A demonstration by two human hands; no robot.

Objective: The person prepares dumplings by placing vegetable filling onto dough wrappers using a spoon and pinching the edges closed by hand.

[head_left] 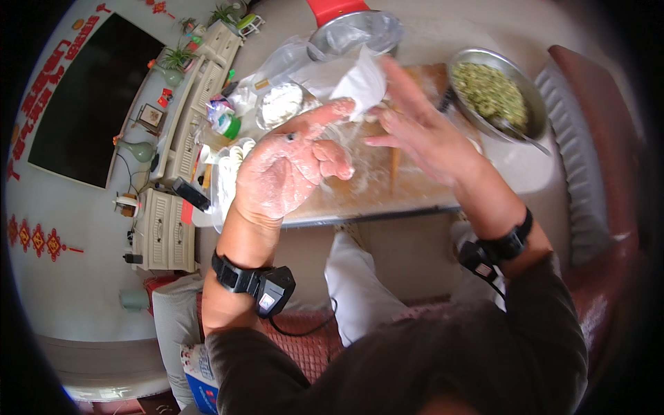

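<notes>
My left hand (287, 169), dusted with flour, is raised over the near left of the floured wooden board (422, 190). Its palm faces up, with some fingers stretched out and others partly curled. Opposite it, my right hand (432, 135) is smeared by motion, its fingers spread apart. Beyond the fingertips of both shows a thin white sheet (363, 81); whether it is dough or paper, and whether a finger touches it, I cannot tell. A thin wooden rolling pin (395, 169) lies on the board. White dumpling-like pieces (232, 169) sit in a tray beside my left wrist.
A steel bowl (536, 128) of chopped green filling stands at the right with a spoon in it. Behind my left hand is a container of white flour (280, 104). A metal basin (366, 31) rests farther back by a red stool (332, 8). A sofa (602, 138) borders the right.
</notes>
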